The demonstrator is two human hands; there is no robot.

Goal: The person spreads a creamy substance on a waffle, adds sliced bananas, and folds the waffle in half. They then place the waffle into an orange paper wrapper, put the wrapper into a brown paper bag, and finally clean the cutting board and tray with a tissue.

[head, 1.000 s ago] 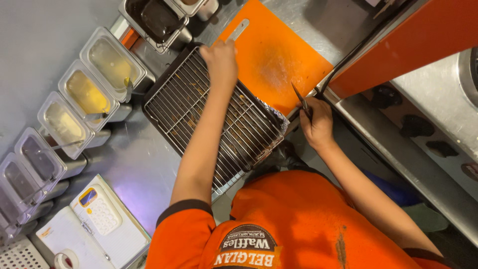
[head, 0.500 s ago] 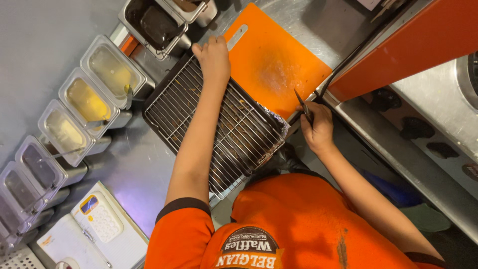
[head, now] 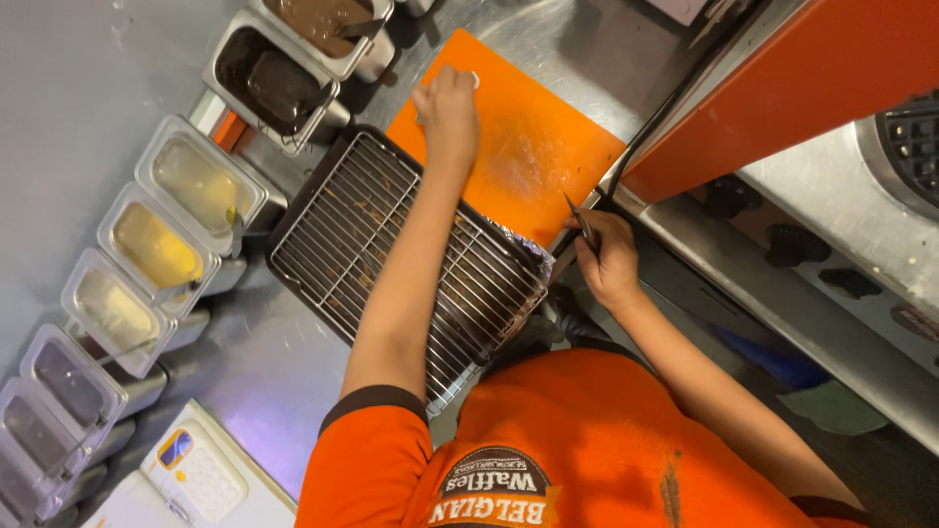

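My left hand (head: pixel 448 110) reaches across a wire rack (head: pixel 362 235) in a foil-lined tray and rests on the far corner of an orange cutting board (head: pixel 533 161). Its fingers curl over the board's handle slot, where a bit of white shows. My right hand (head: pixel 611 262) is at the board's near edge, closed around a thin dark pointed tool (head: pixel 579 217) that sticks up from the fist. My orange shirt fills the bottom of the view.
Steel containers of yellow and pale sauces (head: pixel 161 249) line the left, with dark sauces (head: pixel 284 83) at the top. A white device (head: pixel 201 479) lies bottom left. An orange machine (head: pixel 812 78), a black cable (head: pixel 650 127) and a waffle iron (head: pixel 905 147) stand right.
My left hand has slid farther away over the rack, onto the cutting board's far corner, and now covers its handle slot. My right hand and the tool stay nearly in place.
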